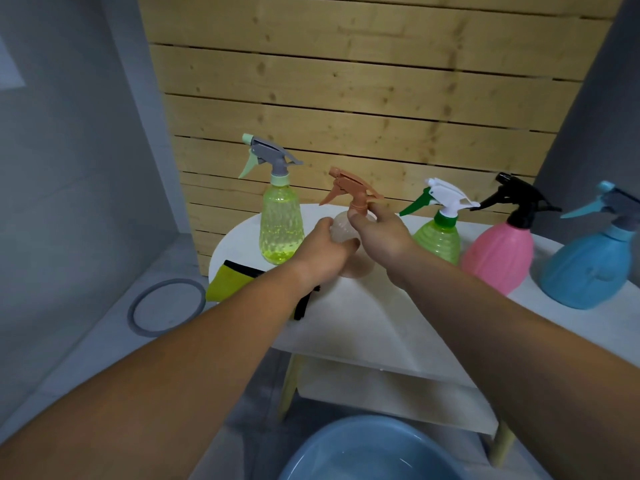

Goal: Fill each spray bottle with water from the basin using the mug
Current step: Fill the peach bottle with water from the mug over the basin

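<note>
Head view: a person's left hand wraps its fingers round the body of a pale clear plastic spray bottle with a brown trigger head, steadying it upright on the white oval counter. The right hand has its fingers clamped on the collar, apparently to unscrew the top for filling. The bottle stands between a yellow-green dimpled spray bottle and a green ribbed spray bottle. Bare counter runs to the front edge, and the blue plastic basin waits below. No mug is in view.

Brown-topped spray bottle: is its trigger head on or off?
On: the trigger head sits on the bottle; the right hand pinches its collar, the left hand grips the body.
</note>
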